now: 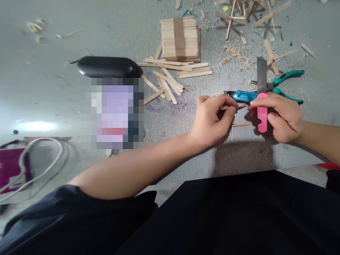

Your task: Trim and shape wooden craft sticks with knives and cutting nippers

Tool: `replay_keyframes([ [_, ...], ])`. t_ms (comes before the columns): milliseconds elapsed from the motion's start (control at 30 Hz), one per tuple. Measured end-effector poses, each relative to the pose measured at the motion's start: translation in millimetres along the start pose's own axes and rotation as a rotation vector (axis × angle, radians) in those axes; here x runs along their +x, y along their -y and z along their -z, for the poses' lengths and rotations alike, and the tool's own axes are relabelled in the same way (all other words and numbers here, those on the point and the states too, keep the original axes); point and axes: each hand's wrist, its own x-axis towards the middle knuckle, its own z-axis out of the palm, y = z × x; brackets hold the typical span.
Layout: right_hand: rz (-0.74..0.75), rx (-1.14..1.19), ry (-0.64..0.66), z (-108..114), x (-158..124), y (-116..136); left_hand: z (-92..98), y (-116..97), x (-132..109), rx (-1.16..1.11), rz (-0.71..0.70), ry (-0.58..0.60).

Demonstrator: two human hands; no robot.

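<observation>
Between the thumb and forefinger of my left hand (215, 118) is a wooden craft stick (241, 106), partly hidden by the fingers. My right hand (285, 115) is closed around the pink handle of a small knife (262, 113), its broad grey blade pointing away from me. Just beyond both hands lies a blue box cutter (244, 96). Pliers with green handles (288, 75) rest behind the right hand. Below the fingers, a small joined piece of sticks (241, 124) lies on the table.
A banded stack of craft sticks (167, 39) stands at the back, with loose sticks (170, 83) before it. Crossed stick pieces (271, 16) and wood shavings (235, 53) lie at the back right. Left are a black case (108, 66), a blurred-out object (114, 113) and a white cable (60, 141).
</observation>
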Motion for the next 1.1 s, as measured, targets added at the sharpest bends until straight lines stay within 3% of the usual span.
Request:
replay_keyframes([
  [233,-0.075,-0.025,-0.053,-2.9,-3.7,2.0,3.5,-7.2,-4.0,0.103,0.029,0.092],
  [400,-0.109,-0.05,-0.038,-3.8,-4.8,-2.1,5.6,-9.5,-2.9,0.173,0.041,0.096],
  [567,-0.007,-0.122,-0.036,-0.7,-4.3,-5.6,6.4,-11.1,-0.9,0.29,0.025,0.11],
  [667,-0.039,-0.143,-0.018,1.1,-5.5,-2.8,6.2,-11.6,-1.0,0.325,0.035,0.126],
  [833,-0.12,-0.101,-0.162,-5.4,-11.6,-1.4,4.8,-10.5,-1.3,0.316,0.039,0.108],
  [1100,0.038,-0.184,-0.174,-8.0,-9.2,-7.7,1.8,-6.4,-2.5,0.298,-0.017,0.066],
])
